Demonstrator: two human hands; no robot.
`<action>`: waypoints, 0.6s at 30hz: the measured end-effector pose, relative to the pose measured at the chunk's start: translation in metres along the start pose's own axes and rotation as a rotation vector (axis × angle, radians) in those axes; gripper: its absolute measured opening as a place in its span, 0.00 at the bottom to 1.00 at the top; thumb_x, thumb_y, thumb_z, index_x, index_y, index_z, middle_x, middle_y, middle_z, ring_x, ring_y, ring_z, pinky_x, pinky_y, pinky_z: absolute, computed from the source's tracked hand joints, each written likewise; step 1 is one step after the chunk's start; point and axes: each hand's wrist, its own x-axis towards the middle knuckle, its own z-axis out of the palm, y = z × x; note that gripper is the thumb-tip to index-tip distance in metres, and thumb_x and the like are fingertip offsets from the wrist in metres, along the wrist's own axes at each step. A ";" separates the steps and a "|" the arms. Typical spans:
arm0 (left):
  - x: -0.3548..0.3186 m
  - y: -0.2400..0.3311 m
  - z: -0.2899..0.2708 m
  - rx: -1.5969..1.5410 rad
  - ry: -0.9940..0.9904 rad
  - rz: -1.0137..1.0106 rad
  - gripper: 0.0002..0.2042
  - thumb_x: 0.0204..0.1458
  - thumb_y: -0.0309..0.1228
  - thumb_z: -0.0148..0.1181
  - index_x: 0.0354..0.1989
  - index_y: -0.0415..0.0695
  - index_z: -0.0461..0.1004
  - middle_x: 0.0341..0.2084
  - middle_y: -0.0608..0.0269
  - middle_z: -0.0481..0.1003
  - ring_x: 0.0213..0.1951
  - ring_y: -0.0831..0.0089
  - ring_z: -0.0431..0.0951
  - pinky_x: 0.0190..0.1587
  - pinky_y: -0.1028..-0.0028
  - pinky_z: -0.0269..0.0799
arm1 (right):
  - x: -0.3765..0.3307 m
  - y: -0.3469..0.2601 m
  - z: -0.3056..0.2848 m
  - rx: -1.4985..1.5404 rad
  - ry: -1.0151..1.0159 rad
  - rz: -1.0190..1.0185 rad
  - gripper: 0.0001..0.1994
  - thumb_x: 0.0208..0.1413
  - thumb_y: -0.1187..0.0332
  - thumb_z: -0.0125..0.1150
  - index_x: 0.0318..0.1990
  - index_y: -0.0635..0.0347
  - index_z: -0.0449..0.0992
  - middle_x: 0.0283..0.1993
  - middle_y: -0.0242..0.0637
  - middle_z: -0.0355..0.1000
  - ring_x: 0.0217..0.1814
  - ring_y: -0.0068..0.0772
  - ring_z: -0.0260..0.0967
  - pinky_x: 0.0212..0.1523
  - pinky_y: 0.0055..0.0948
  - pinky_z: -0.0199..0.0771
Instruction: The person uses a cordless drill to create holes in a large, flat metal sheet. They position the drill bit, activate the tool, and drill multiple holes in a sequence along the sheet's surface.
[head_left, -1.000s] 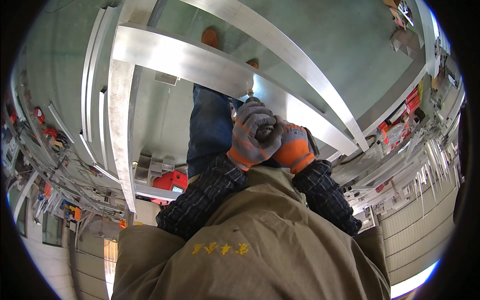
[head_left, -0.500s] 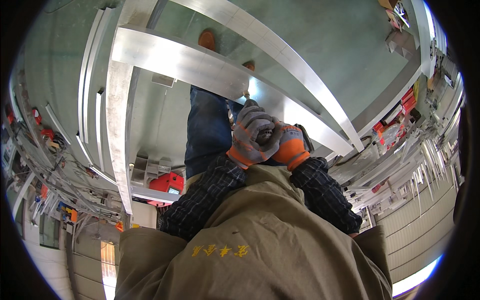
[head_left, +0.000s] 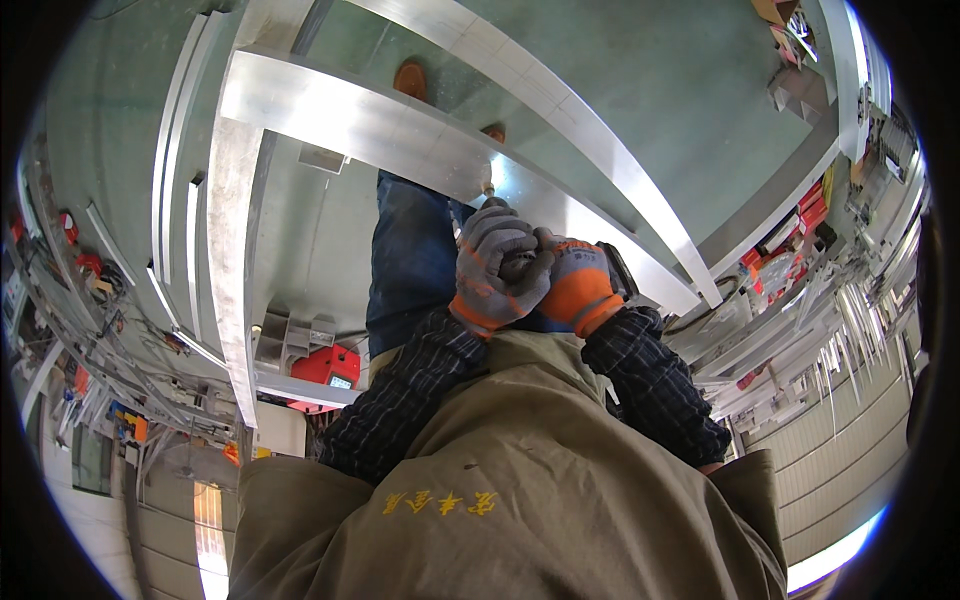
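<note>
Both my hands, in grey and orange work gloves, are closed round a dark power drill (head_left: pixel 494 203). My left hand (head_left: pixel 492 262) wraps the front of its body. My right hand (head_left: pixel 582 272) grips behind and beside it, covering the handle and trigger. The drill's tip points at a flat silvery metal bar (head_left: pixel 330 112), and a bright spot of light falls on the bar beside it. The tip appears to meet the bar's face, though the exact contact is too small to make out. Most of the drill is hidden by the gloves.
A second long metal bar (head_left: pixel 590 130) runs beyond the first. A pale beam (head_left: pixel 232 210) crosses at the left, with thin metal strips (head_left: pixel 170 160) past it. A red machine (head_left: pixel 328 366) sits low left. Red boxes (head_left: pixel 812 212) and metal stock line the right.
The view has shifted slightly. My left hand has turned a little on the drill and my right hand sits slightly farther right; both keep hold, with the tip at the same spot.
</note>
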 end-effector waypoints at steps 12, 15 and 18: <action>-0.004 -0.006 0.005 0.057 -0.077 0.071 0.16 0.46 0.28 0.75 0.39 0.49 0.73 0.38 0.62 0.77 0.48 0.56 0.78 0.54 0.54 0.77 | -0.003 0.003 0.014 0.040 -0.026 0.034 0.29 0.53 0.47 0.66 0.55 0.58 0.73 0.45 0.43 0.82 0.46 0.47 0.81 0.44 0.42 0.81; -0.003 -0.004 -0.003 0.051 -0.091 0.061 0.16 0.45 0.28 0.75 0.40 0.50 0.73 0.39 0.62 0.77 0.48 0.56 0.78 0.55 0.54 0.77 | -0.005 -0.005 0.005 0.066 -0.004 0.026 0.28 0.54 0.48 0.65 0.55 0.57 0.73 0.48 0.44 0.81 0.49 0.47 0.81 0.45 0.41 0.81; -0.006 -0.005 -0.006 0.001 -0.076 0.020 0.17 0.44 0.28 0.76 0.40 0.49 0.73 0.40 0.61 0.77 0.48 0.56 0.78 0.55 0.54 0.77 | -0.004 -0.015 -0.007 0.025 -0.040 0.055 0.26 0.54 0.49 0.65 0.54 0.58 0.73 0.49 0.45 0.80 0.50 0.48 0.81 0.46 0.42 0.81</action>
